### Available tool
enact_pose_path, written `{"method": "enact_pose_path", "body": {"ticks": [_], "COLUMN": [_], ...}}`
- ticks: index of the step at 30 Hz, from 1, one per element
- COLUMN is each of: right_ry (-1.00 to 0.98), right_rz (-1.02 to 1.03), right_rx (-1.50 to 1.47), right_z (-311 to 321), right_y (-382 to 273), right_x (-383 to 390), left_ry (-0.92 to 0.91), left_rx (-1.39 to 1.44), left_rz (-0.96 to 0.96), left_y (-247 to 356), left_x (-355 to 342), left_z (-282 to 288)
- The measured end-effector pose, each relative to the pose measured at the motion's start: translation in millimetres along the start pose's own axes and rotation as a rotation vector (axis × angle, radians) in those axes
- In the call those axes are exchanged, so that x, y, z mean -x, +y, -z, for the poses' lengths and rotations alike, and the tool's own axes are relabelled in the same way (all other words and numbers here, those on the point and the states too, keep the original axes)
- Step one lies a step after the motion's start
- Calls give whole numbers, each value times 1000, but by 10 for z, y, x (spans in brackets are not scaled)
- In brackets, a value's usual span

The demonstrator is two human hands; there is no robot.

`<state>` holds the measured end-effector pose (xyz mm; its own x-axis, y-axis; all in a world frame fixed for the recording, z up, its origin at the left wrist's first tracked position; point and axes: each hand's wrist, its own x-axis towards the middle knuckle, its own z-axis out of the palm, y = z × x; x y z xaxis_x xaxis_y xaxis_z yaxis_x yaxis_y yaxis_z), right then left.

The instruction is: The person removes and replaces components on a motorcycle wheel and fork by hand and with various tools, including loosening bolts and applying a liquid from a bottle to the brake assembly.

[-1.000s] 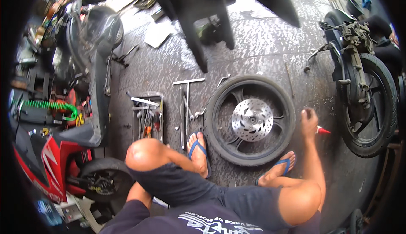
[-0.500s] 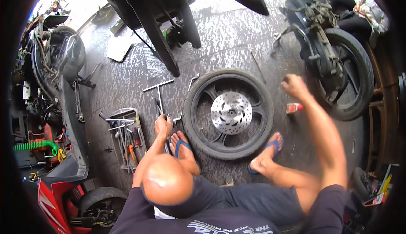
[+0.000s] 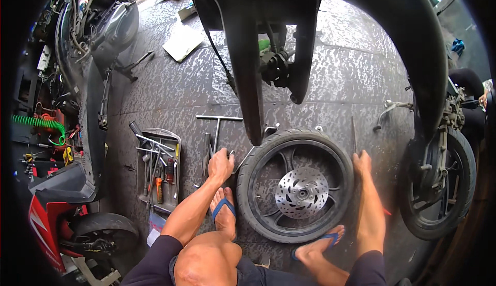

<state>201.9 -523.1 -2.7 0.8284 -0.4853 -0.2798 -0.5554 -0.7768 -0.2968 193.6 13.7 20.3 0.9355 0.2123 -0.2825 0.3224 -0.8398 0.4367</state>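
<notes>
A motorcycle wheel (image 3: 247, 195) with a black tyre lies flat in front of me, its drilled brake disc (image 3: 287, 193) facing up. Left of it, my left hand (image 3: 221, 166) is closed, and a bright rounded metal tool end (image 3: 232, 153) shows beside the fingers; the rest is hidden. A curved metal bar (image 3: 243, 163) rests against the tyre near this hand. To the right of the wheel my right hand (image 3: 363, 162) is closed at the near end of a thin rod (image 3: 354, 133) lying on the floor. A T-handle wrench (image 3: 217, 125) lies beyond my left hand.
A tray (image 3: 179, 154) of wrenches and screwdrivers stands at left. Overhead at the front hangs a motorcycle's dark fork and fender (image 3: 243, 63). A scooter body (image 3: 90, 146) lines the left side, another motorcycle wheel (image 3: 467, 182) the right. My sandalled feet (image 3: 225, 211) flank the wheel.
My right hand has come down and inward to the rod's near end. My left hand has moved closer to the tyre. The whole view has shifted, and the red-capped bottle is now mostly behind my right forearm.
</notes>
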Motion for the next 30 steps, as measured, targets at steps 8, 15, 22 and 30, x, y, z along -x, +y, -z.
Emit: {"method": "enact_pose_path", "body": {"ticks": [8, 15, 22, 30], "right_ry": [-36, -596, -1015, -794], "right_rz": [197, 160, -306, -383], "right_rx": [-670, -911, -1337, -1622], "right_z": [723, 1394, 929, 729], "right_y": [-840, -1603, -1884, -2300], "right_x": [520, 1396, 2670, 3169], "left_ry": [198, 123, 18, 0], "left_rx": [141, 706, 877, 946], "left_rz": [-237, -224, -168, -128], "left_y": [150, 553, 537, 418], "left_x": [-191, 44, 356, 465], "left_z": [-82, 552, 1033, 1014]}}
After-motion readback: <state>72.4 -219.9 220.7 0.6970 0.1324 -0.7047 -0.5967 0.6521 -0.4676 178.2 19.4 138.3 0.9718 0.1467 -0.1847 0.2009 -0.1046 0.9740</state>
